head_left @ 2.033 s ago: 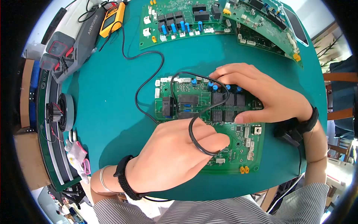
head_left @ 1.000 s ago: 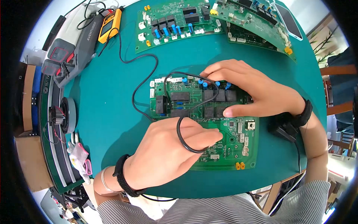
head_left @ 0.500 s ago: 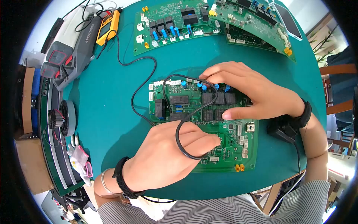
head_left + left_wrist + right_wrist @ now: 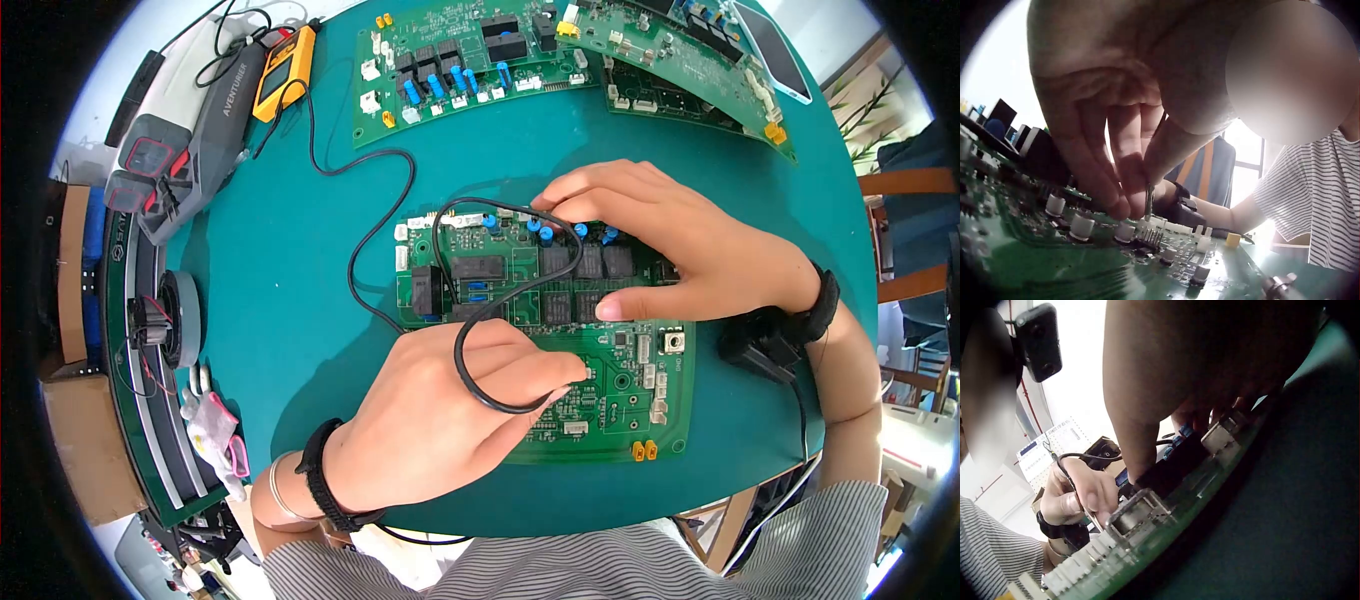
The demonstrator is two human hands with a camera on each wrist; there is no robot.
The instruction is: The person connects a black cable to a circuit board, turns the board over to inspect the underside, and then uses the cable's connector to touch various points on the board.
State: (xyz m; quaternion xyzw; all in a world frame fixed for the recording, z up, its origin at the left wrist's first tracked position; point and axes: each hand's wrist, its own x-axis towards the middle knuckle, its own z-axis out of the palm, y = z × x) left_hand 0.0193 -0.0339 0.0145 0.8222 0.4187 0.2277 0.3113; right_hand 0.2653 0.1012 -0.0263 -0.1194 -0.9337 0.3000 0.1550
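A green circuit board (image 4: 600,445) with black relays (image 4: 587,262) and blue capacitors (image 4: 546,235) lies on the table in front of the person. Over its near half the left hand (image 4: 450,400) pinches a slim metal-tipped tool (image 4: 1149,199) between thumb and fingers. The tip points down among the small connectors in the left wrist view. A black cable (image 4: 459,365) loops over that hand; its join to the tool is hidden. The right hand (image 4: 690,240) holds the board's far right part, its fingers bent over the far edge and its thumb on a relay.
A yellow meter (image 4: 286,75) with a black lead stands at the back left beside a grey case (image 4: 215,120). More circuit boards (image 4: 475,75) lie at the back, near a phone (image 4: 772,55). White-and-pink gloves (image 4: 213,430) lie at the left edge.
The whole scene has shifted slightly left in the head view. The left hand has moved a little left over the board, its cable loop with it. The right hand keeps its place on the board.
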